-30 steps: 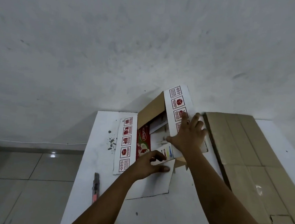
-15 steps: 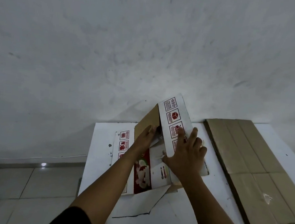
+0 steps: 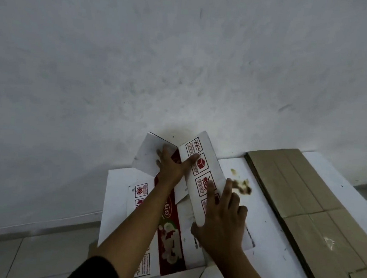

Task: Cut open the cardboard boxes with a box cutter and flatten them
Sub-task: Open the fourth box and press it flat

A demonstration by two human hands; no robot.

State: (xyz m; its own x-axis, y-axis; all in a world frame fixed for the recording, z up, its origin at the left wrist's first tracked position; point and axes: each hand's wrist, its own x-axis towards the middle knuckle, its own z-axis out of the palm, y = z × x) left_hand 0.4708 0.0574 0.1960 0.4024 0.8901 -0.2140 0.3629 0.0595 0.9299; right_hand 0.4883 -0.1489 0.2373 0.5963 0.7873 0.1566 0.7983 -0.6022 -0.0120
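A white printed cardboard box (image 3: 169, 244) with a red picture band lies cut open on the white table (image 3: 266, 246). Its far flaps still stand up against the wall. My left hand (image 3: 172, 166) is spread flat with fingers apart, pressing the far flap (image 3: 147, 155) back at the fold. My right hand (image 3: 220, 222) lies palm down on the raised side panel (image 3: 200, 162) that carries red handling symbols, pushing it down. No box cutter is in view.
A stack of flattened brown cardboard (image 3: 309, 216) covers the table's right side. A brownish stain (image 3: 241, 186) marks the tabletop between the box and that stack. A grey wall stands right behind the table; tiled floor (image 3: 23, 255) lies to the left.
My left hand moved from the near flap up to the far flap and pushed it back. The right hand slid lower on the side panel. The box cutter left the view as the camera shifted.
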